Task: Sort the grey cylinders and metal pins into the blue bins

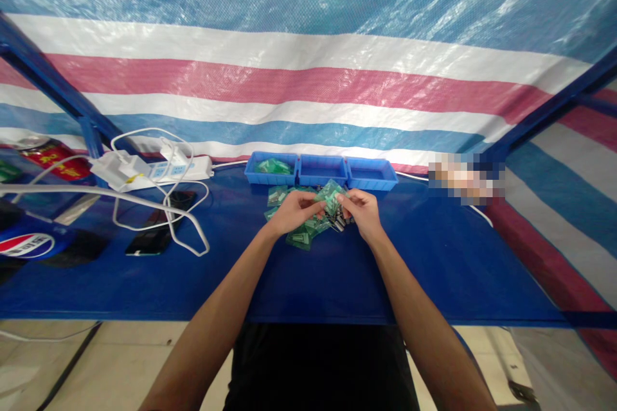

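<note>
Between both hands is a small green plastic bag (330, 196), held up over the table. My left hand (296, 210) pinches its left side between thumb and fingers. On its right edge, my right hand (361, 210) is closed with the thumb on top. Beneath the hands lies a pile of similar green bags (301, 236), with flat pieces visible inside some. Small metal parts (340, 223) lie by the right fingers, partly hidden. Just behind stand three joined blue bins; the left bin (247, 173) holds a green bag (272, 166).
The middle bin (322, 181) and right bin (372, 183) stand beside it. To the left are a white power strip (193, 167) with looped cables, a phone (152, 237), a Pepsi bottle (29, 245) and a red can (60, 160). A blurred-out object (465, 180) sits at right.
</note>
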Action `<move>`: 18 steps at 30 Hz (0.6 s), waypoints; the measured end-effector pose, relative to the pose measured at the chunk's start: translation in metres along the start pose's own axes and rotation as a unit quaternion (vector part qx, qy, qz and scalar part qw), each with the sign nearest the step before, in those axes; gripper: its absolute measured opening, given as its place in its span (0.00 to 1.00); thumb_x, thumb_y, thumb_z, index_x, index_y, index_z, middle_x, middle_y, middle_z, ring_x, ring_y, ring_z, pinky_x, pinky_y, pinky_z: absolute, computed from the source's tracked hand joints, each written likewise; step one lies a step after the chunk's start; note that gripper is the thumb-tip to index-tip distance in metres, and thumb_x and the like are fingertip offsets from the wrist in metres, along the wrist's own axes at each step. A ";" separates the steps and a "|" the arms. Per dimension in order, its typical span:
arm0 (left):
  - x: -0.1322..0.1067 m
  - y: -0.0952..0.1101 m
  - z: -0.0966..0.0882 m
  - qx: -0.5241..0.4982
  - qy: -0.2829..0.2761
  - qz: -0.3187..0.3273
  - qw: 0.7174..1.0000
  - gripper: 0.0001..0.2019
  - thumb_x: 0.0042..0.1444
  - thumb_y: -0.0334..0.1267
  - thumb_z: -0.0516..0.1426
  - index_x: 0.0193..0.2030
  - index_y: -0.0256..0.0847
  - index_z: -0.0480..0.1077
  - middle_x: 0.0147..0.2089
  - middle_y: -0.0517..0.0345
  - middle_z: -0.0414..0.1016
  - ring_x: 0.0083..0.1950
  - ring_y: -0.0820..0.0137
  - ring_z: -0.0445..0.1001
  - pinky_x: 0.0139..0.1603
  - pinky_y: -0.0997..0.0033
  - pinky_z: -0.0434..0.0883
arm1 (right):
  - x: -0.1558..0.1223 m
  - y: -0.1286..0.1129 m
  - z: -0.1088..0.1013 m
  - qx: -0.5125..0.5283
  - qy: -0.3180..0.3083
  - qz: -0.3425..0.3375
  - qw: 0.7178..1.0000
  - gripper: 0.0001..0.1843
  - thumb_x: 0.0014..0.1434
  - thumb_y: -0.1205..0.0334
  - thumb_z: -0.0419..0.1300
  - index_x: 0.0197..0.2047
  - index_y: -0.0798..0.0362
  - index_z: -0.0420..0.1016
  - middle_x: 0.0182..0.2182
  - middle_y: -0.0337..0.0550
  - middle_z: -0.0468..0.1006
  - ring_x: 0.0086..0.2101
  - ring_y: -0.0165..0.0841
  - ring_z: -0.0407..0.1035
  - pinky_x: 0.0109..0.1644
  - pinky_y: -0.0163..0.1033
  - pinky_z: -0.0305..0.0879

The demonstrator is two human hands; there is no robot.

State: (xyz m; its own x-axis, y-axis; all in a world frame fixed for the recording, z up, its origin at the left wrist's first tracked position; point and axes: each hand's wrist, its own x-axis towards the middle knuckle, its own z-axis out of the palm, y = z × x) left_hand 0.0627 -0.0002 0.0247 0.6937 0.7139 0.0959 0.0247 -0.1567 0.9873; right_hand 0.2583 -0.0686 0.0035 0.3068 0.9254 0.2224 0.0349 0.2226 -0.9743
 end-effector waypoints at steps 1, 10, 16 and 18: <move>0.000 0.000 -0.002 0.001 -0.002 -0.001 1.000 0.19 0.59 0.51 0.65 0.30 0.35 0.79 0.28 0.54 0.80 0.28 0.71 0.74 0.31 0.72 0.69 | 0.000 0.000 0.000 0.001 -0.003 0.001 1.000 0.23 0.53 0.41 0.73 0.25 0.51 0.75 0.14 0.33 0.70 0.14 0.26 0.58 0.18 0.34 0.53; 0.007 -0.009 -0.022 -0.086 0.131 -0.011 0.988 0.21 0.55 0.55 0.68 0.28 0.36 0.77 0.28 0.56 0.78 0.28 0.73 0.74 0.30 0.75 0.68 | 0.002 -0.001 0.001 0.025 0.003 0.018 1.000 0.23 0.58 0.39 0.68 0.30 0.52 0.82 0.25 0.42 0.82 0.18 0.26 0.64 0.20 0.34 0.58; 0.015 -0.021 -0.041 -0.191 0.274 -0.069 0.940 0.27 0.44 0.56 0.73 0.41 0.36 0.79 0.32 0.54 0.80 0.32 0.72 0.78 0.31 0.76 0.70 | 0.003 0.000 0.001 0.034 0.005 0.027 0.999 0.23 0.59 0.39 0.68 0.30 0.52 0.82 0.25 0.42 0.82 0.18 0.26 0.64 0.21 0.34 0.58; 0.013 -0.023 -0.046 -0.169 0.277 -0.074 0.943 0.28 0.45 0.56 0.72 0.45 0.35 0.80 0.33 0.52 0.81 0.32 0.70 0.79 0.31 0.75 0.71 | 0.003 0.001 0.001 0.036 0.004 0.031 0.999 0.23 0.59 0.39 0.68 0.30 0.52 0.82 0.25 0.42 0.82 0.18 0.26 0.65 0.21 0.34 0.59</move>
State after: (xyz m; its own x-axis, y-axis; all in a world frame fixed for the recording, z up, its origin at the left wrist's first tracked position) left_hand 0.0385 0.0440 0.0086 0.2154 0.9726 -0.0878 -0.2031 0.1325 0.9701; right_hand 0.2579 -0.0656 0.0034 0.3143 0.9356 0.1609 -0.0525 0.1864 -0.9811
